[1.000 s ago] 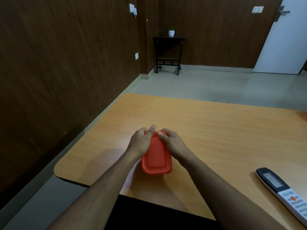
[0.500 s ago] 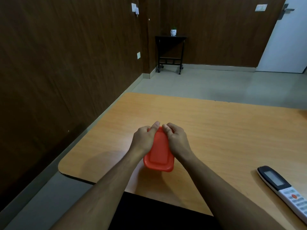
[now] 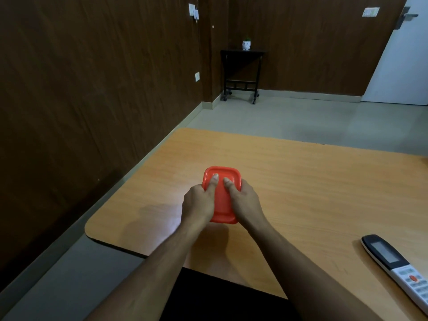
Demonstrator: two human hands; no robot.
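While both thumbs lie flat on top of it, the one red lidded box [image 3: 221, 201] sits clasped between two hands: the left hand [image 3: 198, 203] wraps its left long side and the right hand [image 3: 247, 203] wraps its right long side, fingers curled down around the edges and out of sight beneath. The left thumb [image 3: 214, 182] and right thumb [image 3: 228, 183] point away from the person, side by side but not touching, with a strip of red lid showing between them. The box is a rounded rectangle with its long axis running straight away from the person, one short end toward the table's near edge and the other toward the far edge. Its lid faces up and is shut on it, so whatever is inside is hidden. Whether its base rests on the table [image 3: 312, 181] or hangs just above it cannot be told. It lies over the table's near left part, close to the rounded corner. Well apart to the right, one remote control [image 3: 393, 262] lies on the same table, slanted, display end toward the box. Beyond, by the dark wall, stands one black side table [image 3: 242, 53] with one small white pot [image 3: 246, 45] on top.
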